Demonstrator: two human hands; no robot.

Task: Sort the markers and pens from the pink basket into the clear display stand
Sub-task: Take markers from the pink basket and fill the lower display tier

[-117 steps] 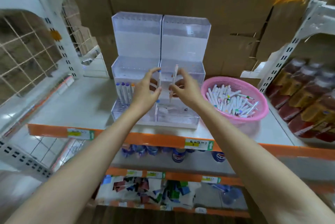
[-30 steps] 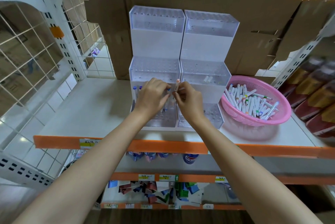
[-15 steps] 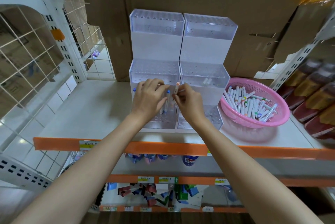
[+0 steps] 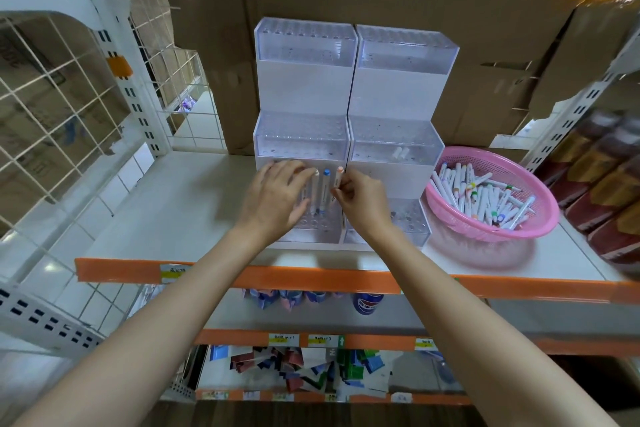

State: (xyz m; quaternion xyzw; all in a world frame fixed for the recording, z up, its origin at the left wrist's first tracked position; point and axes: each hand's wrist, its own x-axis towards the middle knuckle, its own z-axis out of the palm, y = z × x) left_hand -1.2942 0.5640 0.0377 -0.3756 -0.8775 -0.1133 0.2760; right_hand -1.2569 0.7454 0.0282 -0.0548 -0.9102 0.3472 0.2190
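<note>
**Markers fill the stand's lowest tier**

We see the clear stand (image 4: 304,80) (two columns, three tiers each). In its lower left tier stand a pale-capped marker (image 4: 315,186) and a blue-capped marker (image 4: 325,191). Our left hand (image 4: 277,198), fingers loosely straight, hides any others. Our right hand (image 4: 360,201) pinches a peach-capped marker (image 4: 339,175) beside them. Two white pieces (image 4: 400,153) lie in the middle right tier. At 3 o'clock, the pink basket (image 4: 491,236) holds a heap of markers (image 4: 485,194).

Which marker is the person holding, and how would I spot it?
Find the clear display stand in the middle of the shelf, left of the pink basket. At its lowest step, near the centre seam, the right hand pinches the peach-capped marker, upright. It is the rightmost of the row, and its neighbour is the blue-capped marker.
</note>
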